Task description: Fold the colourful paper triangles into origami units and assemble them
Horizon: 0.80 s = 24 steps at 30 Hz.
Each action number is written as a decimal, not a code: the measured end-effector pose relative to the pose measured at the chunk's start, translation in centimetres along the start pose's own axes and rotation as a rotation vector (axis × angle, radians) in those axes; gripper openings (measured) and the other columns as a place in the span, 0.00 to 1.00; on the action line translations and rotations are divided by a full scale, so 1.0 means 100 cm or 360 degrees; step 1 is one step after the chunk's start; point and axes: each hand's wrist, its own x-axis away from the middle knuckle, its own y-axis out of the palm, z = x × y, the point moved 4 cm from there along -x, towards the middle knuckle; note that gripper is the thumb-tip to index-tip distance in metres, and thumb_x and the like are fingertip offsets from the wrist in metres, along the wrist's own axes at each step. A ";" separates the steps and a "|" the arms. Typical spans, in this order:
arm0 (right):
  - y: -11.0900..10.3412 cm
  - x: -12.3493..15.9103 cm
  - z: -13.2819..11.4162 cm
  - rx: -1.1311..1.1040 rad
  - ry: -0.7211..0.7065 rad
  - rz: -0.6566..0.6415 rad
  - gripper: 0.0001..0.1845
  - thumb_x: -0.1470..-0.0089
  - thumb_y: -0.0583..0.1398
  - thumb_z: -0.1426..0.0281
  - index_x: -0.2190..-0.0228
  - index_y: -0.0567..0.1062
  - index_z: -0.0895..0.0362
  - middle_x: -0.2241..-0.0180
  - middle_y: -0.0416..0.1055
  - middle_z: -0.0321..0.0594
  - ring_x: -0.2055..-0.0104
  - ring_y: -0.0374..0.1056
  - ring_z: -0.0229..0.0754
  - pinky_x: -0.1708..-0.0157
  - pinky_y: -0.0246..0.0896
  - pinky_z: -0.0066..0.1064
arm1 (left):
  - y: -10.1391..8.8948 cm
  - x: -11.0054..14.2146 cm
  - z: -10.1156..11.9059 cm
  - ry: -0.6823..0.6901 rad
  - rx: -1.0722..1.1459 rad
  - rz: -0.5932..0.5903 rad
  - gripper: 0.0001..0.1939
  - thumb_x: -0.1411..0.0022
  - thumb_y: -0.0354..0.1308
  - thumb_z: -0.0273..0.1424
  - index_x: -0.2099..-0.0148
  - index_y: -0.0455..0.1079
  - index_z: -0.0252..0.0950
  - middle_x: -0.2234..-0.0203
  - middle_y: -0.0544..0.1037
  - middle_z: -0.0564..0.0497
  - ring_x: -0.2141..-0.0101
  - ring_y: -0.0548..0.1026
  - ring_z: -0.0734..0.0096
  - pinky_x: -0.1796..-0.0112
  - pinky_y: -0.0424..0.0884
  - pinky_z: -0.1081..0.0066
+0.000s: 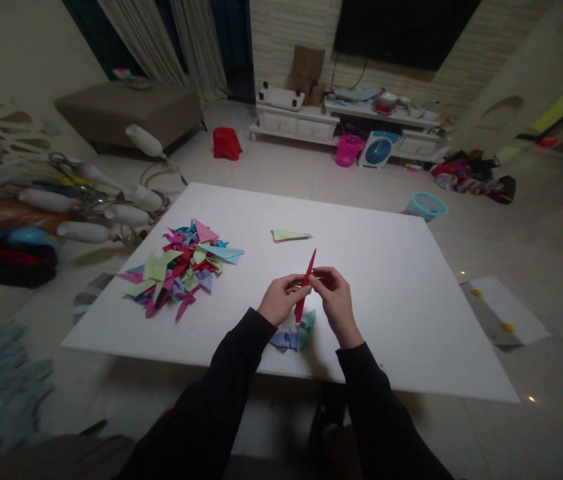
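Above the white table (376, 293), a narrow folded piece of red paper (300, 308) is tilted between my two hands. My left hand (282, 297) pinches it from the left side. The fingertips of my right hand (334, 297) close on its right edge near the middle. Just below the red paper, a teal folded paper (306, 328) and a lavender folded paper (285, 340) lie close together. Farther off on the table is a pale green folded paper (288, 235), with a reddish edge under it.
A heap of coloured folded papers (171, 267) covers the table's left part. A lamp with several white shades (126, 213) stands past the left edge. A turquoise basket (426, 205) sits on the floor beyond the far right corner.
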 end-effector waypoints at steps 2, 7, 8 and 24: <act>0.000 0.003 -0.002 -0.0009 -0.0008 0.0002 0.15 0.52 0.70 0.62 0.63 0.77 0.54 0.66 0.77 0.38 0.66 0.71 0.41 0.65 0.66 0.34 | 0.000 0.004 0.001 0.0006 0.0026 -0.0012 0.23 0.49 0.71 0.40 0.55 0.78 0.30 0.64 0.82 0.42 0.63 0.79 0.63 0.54 0.73 0.62; -0.001 0.005 -0.001 -0.0009 -0.0028 0.0022 0.13 0.51 0.70 0.62 0.64 0.77 0.54 0.67 0.77 0.38 0.66 0.71 0.41 0.66 0.65 0.33 | 0.001 0.005 -0.002 -0.0005 0.0098 -0.0047 0.24 0.49 0.71 0.41 0.54 0.77 0.29 0.63 0.82 0.43 0.64 0.79 0.63 0.55 0.73 0.61; -0.001 0.004 0.000 -0.0001 -0.0033 0.0034 0.13 0.51 0.69 0.62 0.65 0.77 0.54 0.67 0.77 0.38 0.66 0.71 0.41 0.66 0.65 0.33 | 0.001 0.003 -0.003 -0.0013 0.0102 -0.0044 0.24 0.49 0.71 0.41 0.54 0.77 0.29 0.64 0.82 0.43 0.64 0.79 0.63 0.55 0.74 0.61; -0.014 -0.025 0.015 -0.0062 0.0107 0.0127 0.14 0.54 0.69 0.65 0.64 0.75 0.54 0.73 0.75 0.35 0.70 0.69 0.39 0.67 0.63 0.32 | -0.021 -0.036 -0.021 -0.0231 -0.0005 0.0088 0.20 0.48 0.67 0.46 0.67 0.74 0.32 0.74 0.79 0.50 0.74 0.74 0.71 0.72 0.67 0.73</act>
